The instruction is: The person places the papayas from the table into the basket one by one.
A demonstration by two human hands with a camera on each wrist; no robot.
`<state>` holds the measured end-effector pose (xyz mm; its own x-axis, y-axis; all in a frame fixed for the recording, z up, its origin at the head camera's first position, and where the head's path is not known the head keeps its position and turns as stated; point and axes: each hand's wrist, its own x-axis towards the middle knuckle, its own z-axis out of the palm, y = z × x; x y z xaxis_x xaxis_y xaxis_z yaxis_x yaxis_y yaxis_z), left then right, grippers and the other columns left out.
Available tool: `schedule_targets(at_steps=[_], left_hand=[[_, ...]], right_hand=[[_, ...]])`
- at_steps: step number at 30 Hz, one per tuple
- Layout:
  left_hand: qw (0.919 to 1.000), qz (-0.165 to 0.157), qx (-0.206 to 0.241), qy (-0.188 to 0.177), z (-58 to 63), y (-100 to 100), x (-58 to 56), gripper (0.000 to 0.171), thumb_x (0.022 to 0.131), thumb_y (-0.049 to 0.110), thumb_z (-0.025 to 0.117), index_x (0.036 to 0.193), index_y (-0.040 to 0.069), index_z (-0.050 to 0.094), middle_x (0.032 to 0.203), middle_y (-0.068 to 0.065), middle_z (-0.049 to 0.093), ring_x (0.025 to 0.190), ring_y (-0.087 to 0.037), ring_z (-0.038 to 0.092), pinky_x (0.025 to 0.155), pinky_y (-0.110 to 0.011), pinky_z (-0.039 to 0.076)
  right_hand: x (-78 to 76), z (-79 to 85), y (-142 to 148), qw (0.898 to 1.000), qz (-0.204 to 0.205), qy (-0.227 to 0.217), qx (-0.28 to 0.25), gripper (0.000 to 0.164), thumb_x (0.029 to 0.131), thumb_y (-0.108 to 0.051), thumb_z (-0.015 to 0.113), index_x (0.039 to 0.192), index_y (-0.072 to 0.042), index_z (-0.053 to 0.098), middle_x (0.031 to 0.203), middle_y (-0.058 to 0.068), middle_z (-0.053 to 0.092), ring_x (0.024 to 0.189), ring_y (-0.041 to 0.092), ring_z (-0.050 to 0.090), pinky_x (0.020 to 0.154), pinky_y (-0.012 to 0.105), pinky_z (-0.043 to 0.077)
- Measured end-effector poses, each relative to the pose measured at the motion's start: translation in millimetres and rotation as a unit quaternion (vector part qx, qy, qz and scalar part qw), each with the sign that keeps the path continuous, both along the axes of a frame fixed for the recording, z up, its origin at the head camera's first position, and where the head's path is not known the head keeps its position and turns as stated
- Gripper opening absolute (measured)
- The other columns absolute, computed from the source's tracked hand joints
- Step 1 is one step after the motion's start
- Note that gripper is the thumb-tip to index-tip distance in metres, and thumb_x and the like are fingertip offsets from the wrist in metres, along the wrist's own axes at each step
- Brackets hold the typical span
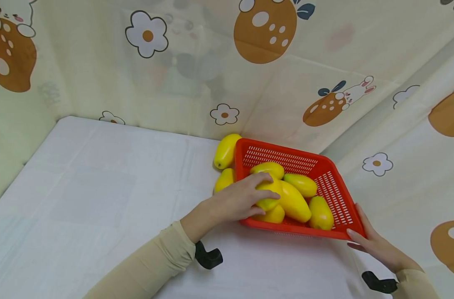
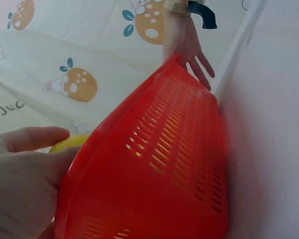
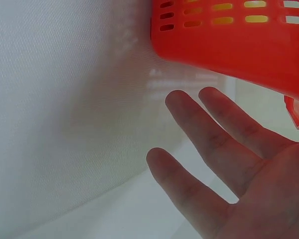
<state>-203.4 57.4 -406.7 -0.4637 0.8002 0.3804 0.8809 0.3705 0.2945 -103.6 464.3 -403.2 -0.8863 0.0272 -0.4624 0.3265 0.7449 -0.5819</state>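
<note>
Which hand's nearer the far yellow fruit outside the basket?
Left: left hand over the basket, at the end nearest that yellow fruit; right hand at the opposite end.

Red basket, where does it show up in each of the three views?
Head: the red basket sits right of centre.
Left wrist: the red basket runs from bottom centre up toward the top.
Right wrist: the red basket is at upper right, cut off.
Shared landmark: the right hand, lower right, top and lower right respectively.

lt beige sleeves (image 1: pixel 148 265) w/ blk bent pcs (image 1: pixel 209 258) at wrists.
</note>
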Motion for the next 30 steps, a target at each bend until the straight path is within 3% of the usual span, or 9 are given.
schedule_targets(at_steps=[9,15,18,24,30], left_hand=[[0.9994,0.029,-0.005,0.017,0.4,-1,-2.7,0.048,0.076,0.041,0.066,0.122,0.036,0.055,0.114,0.003,0.043,0.110,-0.010,0.036,0.097,-0.019,0.038],[0.9956,0.062,0.039,0.060,2.9,-2,-2.2,0.026,0.079,0.033,0.066,0.105,0.026,0.069,0.088,0.008,0.057,0.084,-0.005,0.048,0.078,-0.011,0.044],[0.9940,0.061,0.061,0.068,3.3,-1,-1.3,0.020,0.081,0.030,0.065,0.098,0.022,0.071,0.079,0.008,0.057,0.073,-0.004,0.048,0.071,-0.009,0.043],[0.9925,0.050,0.083,0.074,0.4,1,-2.8,0.018,0.083,0.032,0.063,0.095,0.021,0.069,0.082,0.009,0.058,0.076,-0.004,0.049,0.075,-0.010,0.044],[0.9831,0.097,0.139,0.068,-2.9,-2,-11.9,0.016,0.083,0.023,0.062,0.097,0.019,0.067,0.094,0.005,0.056,0.089,-0.008,0.050,0.085,-0.018,0.044]], right_hand=[[-0.3,-1.6,1,1.000,0.007,0.014,0.003,0.083,0.094,-0.032,0.043,0.133,-0.040,-0.030,0.146,0.024,-0.015,0.117,0.039,0.035,0.081,0.046,0.051],[-0.3,-3.4,2,1.000,0.006,0.014,0.006,0.083,0.094,-0.033,0.043,0.133,-0.041,-0.029,0.146,0.023,-0.015,0.115,0.034,0.037,0.081,0.046,0.051],[-0.5,-4.0,3,1.000,0.006,0.015,0.008,0.083,0.094,-0.033,0.043,0.132,-0.042,-0.029,0.146,0.023,-0.015,0.115,0.032,0.037,0.080,0.045,0.051],[-0.7,-5.0,3,1.000,0.002,0.015,0.006,0.083,0.094,-0.033,0.043,0.131,-0.045,-0.030,0.146,0.024,-0.014,0.115,0.035,0.036,0.081,0.047,0.051],[-0.9,-4.1,1,1.000,0.000,0.013,0.002,0.083,0.094,-0.034,0.043,0.132,-0.042,-0.030,0.146,0.024,-0.014,0.117,0.040,0.034,0.081,0.047,0.050]])
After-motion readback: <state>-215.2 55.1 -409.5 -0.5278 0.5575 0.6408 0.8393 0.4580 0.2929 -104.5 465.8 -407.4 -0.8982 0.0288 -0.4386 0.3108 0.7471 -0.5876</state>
